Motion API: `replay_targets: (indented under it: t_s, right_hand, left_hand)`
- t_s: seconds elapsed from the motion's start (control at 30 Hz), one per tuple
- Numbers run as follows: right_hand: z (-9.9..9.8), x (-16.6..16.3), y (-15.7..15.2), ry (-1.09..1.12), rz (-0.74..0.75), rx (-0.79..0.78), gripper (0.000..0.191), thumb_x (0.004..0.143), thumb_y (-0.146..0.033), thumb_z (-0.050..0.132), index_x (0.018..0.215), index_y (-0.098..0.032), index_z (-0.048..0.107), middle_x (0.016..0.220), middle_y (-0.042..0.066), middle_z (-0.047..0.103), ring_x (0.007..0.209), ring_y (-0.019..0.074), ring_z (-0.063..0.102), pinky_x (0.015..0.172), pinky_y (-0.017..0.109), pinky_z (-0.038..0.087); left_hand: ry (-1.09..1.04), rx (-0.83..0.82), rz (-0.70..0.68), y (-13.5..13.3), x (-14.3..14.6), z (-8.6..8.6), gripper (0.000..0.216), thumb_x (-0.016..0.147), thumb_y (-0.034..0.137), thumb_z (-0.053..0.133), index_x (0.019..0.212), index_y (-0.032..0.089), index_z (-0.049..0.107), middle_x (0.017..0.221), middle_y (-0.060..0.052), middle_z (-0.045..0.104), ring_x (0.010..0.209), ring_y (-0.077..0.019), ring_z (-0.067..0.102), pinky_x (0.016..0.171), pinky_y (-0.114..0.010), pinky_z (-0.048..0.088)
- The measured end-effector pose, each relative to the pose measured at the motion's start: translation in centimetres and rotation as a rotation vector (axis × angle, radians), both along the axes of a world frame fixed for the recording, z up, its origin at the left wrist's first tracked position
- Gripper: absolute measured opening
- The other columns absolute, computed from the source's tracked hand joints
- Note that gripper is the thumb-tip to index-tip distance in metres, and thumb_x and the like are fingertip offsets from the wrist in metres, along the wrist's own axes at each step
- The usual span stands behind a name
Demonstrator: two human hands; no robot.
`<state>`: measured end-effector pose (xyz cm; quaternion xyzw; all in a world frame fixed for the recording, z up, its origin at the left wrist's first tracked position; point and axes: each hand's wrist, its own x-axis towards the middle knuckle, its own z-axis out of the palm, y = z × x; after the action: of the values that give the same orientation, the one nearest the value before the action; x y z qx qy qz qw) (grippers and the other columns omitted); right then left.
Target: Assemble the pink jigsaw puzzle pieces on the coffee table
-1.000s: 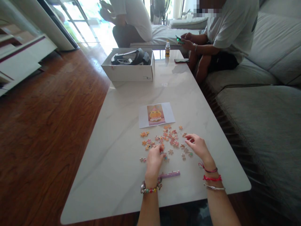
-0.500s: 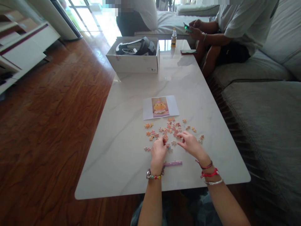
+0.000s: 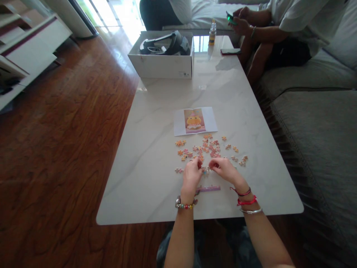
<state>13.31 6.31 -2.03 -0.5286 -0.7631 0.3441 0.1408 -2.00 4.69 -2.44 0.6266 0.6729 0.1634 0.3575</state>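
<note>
Many small jigsaw pieces [image 3: 214,145] in orange, pink and white lie loose on the white marbled table [image 3: 139,163]. My left hand [image 3: 192,174] is closed in a pinch at their near side; its fingertips hide whatever is between them. Just to its right, my right hand [image 3: 225,169] has thumb and finger closed at a pale jigsaw piece [image 3: 206,168]. The fingertips of both hands almost meet. Nearer me lies a joined purple strip of jigsaw [image 3: 209,188], its left end partly behind my left wrist. A printed picture [image 3: 194,121] of a yellow figure lies beyond the pieces.
An open white box [image 3: 164,67] holding a dark headset [image 3: 178,44] stands at the far left of the table. A bottle [image 3: 212,34] and a dark flat phone-like object [image 3: 230,51] are at the far end. A person [image 3: 262,29] sits on the sofa [image 3: 315,123] holding a phone.
My right hand has moved left toward my left hand, its fingers closing from apart to a pinch at a pale piece. The view has tipped slightly downward.
</note>
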Motion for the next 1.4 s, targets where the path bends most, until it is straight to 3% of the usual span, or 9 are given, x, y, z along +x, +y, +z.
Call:
replay_targets:
  t_s: [0.17,0.4,0.67,0.77,0.9,1.0,1.23,1.4]
  right_hand:
    - [0.0,-0.6,0.0,-0.069,-0.023,0.012,0.015,0.07,-0.008,0.051,0.071,-0.015,0.063,0.072,0.004,0.066,0.067,0.0133,0.058,0.063,0.023,0.04]
    - [0.4,-1.4,-0.1,-0.163,-0.076,-0.027,0.016,0.071,-0.008,0.05,0.073,-0.015,0.065,0.075,0.005,0.067,0.07,0.014,0.058,0.067,0.023,0.041]
    - [-0.2,-1.7,-0.5,-0.201,-0.147,0.024,0.015,0.071,-0.007,0.053,0.073,-0.017,0.063,0.077,0.006,0.06,0.074,0.0153,0.055,0.07,0.025,0.041]
    - [-0.4,-1.2,-0.8,-0.132,-0.093,0.047,0.016,0.073,-0.007,0.052,0.077,-0.018,0.064,0.079,0.005,0.058,0.075,0.0147,0.055,0.07,0.025,0.042]
    - [-0.5,-0.4,-1.2,0.001,0.052,0.052,0.029,0.069,-0.013,0.062,0.097,-0.02,0.06,0.09,0.004,0.055,0.08,0.0141,0.054,0.073,0.026,0.043]
    - [-0.6,-0.3,-1.4,0.009,0.1,0.065,0.033,0.065,-0.016,0.067,0.097,-0.021,0.059,0.095,0.004,0.052,0.087,0.0158,0.053,0.077,0.028,0.044]
    - [-0.6,-0.5,-1.4,0.009,0.13,0.074,0.035,0.067,-0.013,0.065,0.1,-0.021,0.057,0.095,0.004,0.052,0.09,0.0164,0.052,0.08,0.031,0.044]
    - [-0.7,-0.3,-1.3,0.057,0.107,0.056,0.039,0.065,-0.016,0.067,0.102,-0.021,0.056,0.093,0.004,0.052,0.087,0.0161,0.053,0.078,0.031,0.044]
  left_hand:
    - [-0.012,0.016,-0.005,0.0,-0.1,-0.2,0.014,0.065,0.01,0.055,0.075,0.017,0.052,0.072,0.0,0.057,0.065,-0.0103,0.05,0.06,-0.021,0.036]
    - [0.072,-0.018,0.032,-0.1,0.5,0.3,0.012,0.069,0.024,0.059,0.078,0.018,0.053,0.075,-0.001,0.058,0.067,-0.0118,0.051,0.061,-0.023,0.036]
    - [0.139,-0.079,0.07,0.2,1.7,1.2,0.019,0.068,0.019,0.06,0.085,0.018,0.052,0.079,-0.003,0.059,0.072,-0.0144,0.053,0.06,-0.024,0.036]
    - [0.067,-0.079,0.058,0.1,0.9,0.9,0.019,0.066,0.015,0.06,0.083,0.018,0.052,0.076,-0.001,0.058,0.07,-0.0132,0.053,0.063,-0.024,0.038]
    - [-0.112,-0.01,-0.027,-0.4,-1.1,0.2,0.025,0.064,0.0,0.051,0.082,0.018,0.052,0.079,0.0,0.058,0.075,-0.0109,0.053,0.069,-0.022,0.041]
    - [-0.123,0.012,-0.035,-0.6,-1.8,-0.1,0.028,0.064,-0.003,0.044,0.08,0.017,0.052,0.077,-0.001,0.057,0.073,-0.0105,0.053,0.069,-0.022,0.042]
    - [-0.013,0.009,-0.015,-0.6,-1.7,0.1,0.027,0.062,-0.002,0.05,0.081,0.017,0.054,0.082,-0.002,0.052,0.073,-0.0103,0.051,0.07,-0.022,0.042]
    - [0.082,-0.012,0.038,-1.0,-2.6,0.4,0.022,0.062,0.015,0.065,0.081,0.017,0.055,0.085,-0.002,0.05,0.077,-0.0128,0.05,0.072,-0.024,0.041]
